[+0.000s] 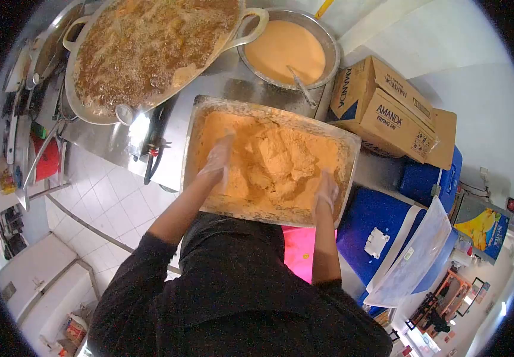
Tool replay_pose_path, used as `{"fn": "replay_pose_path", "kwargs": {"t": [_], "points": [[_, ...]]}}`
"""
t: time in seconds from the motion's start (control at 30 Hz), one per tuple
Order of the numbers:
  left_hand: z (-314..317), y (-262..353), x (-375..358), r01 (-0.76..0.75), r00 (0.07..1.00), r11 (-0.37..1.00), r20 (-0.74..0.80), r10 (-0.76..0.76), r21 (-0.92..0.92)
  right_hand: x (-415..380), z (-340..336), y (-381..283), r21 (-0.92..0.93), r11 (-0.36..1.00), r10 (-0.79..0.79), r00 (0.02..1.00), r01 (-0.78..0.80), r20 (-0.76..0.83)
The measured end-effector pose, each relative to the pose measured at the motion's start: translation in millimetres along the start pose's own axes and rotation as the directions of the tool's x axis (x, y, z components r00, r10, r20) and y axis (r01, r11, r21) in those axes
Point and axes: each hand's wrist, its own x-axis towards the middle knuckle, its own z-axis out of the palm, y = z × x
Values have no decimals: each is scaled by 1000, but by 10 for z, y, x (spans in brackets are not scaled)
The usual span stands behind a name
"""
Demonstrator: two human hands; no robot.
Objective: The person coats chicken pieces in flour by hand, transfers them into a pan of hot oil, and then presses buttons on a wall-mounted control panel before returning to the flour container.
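The heap lies mid-tray between left hand and right hand, nearer the right, the tray's long axis running left to right; whether either hand's fingers grip anything, I cannot tell.

Pale tiled floor | white wall | shiny metal counter

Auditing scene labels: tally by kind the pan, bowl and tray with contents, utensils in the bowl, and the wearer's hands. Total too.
Pan of bubbling liquid: 1
Bowl of orange liquid: 1
Tray of orange mix: 1
Utensil in the bowl: 1
Hands (left hand, right hand): 2
Total: 6
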Motion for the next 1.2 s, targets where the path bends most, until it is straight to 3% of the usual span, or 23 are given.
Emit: {"fn": "replay_pose_path", "kwargs": {"t": [0.03,0.13,0.17,0.2,0.27,0.33,0.37,0.4,0.43,0.47,0.57,0.67,0.73,0.8,0.83,0.9,0.97,1.0,1.1,1.13,1.17,1.2], "points": [[110,-147,199,-67,996,974,-47,79,218,237,42,46,-163,986,-51,997,41,-63],[537,-279,682,-219,968,874,-18,251,434,676,406,69,-338,938,-101,994,83,-37],[685,-213,761,-198,975,888,-6,220,416,683,578,57,-360,929,-92,996,83,-6],[804,-114,774,-160,986,916,10,168,369,618,739,44,-381,921,-77,997,81,27],[777,322,529,37,985,974,158,-74,225,426,994,-5,-439,895,-42,996,74,82],[548,896,160,346,895,935,269,-354,81,238,955,-94,-579,798,-78,981,169,179],[489,745,130,86,949,988,290,-120,126,160,808,-162,-684,664,-129,947,303,294],[370,416,117,-178,939,970,324,117,164,120,653,-250,-743,523,-148,904,417,402],[291,126,167,-430,865,882,367,342,191,135,506,-361,-768,399,-152,862,501,483],[243,-78,341,-383,906,873,307,292,302,234,433,-423,-775,407,-150,872,484,465],[328,-504,856,-293,956,810,157,248,508,815,546,-306,-703,638,-154,947,314,283],[721,-415,1324,-399,902,725,100,420,562,1164,1116,-250,-642,709,-112,945,293,309],[701,158,1108,-331,942,852,87,325,406,700,1371,-680,-539,834,78,940,122,333],[500,676,699,-297,953,908,147,264,295,503,1407,-812,-623,756,88,911,202,403],[380,849,488,-339,937,892,187,294,298,405,1370,-783,-721,587,17,885,368,466],[208,881,14,-584,800,585,279,530,563,90,1197,-533,-776,142,-42,787,614,615],[89,716,-282,-605,785,523,337,520,601,-174,959,-142,-618,-209,-301,551,758,778],[34,620,-403,-533,846,654,333,416,537,-263,815,82,-523,-340,-517,310,781,798],[-15,-74,-660,-528,828,649,163,536,548,-601,450,-276,-419,-224,-334,334,880,881],[-15,-189,-665,-314,940,789,59,335,528,-501,356,-232,-526,-51,-366,474,849,800],[-12,-291,-678,-75,994,873,-37,105,482,-350,275,-152,-610,124,-368,607,782,704],[38,-376,-647,4,999,920,-45,15,393,-289,270,-172,-669,292,-342,728,683,595]]}}
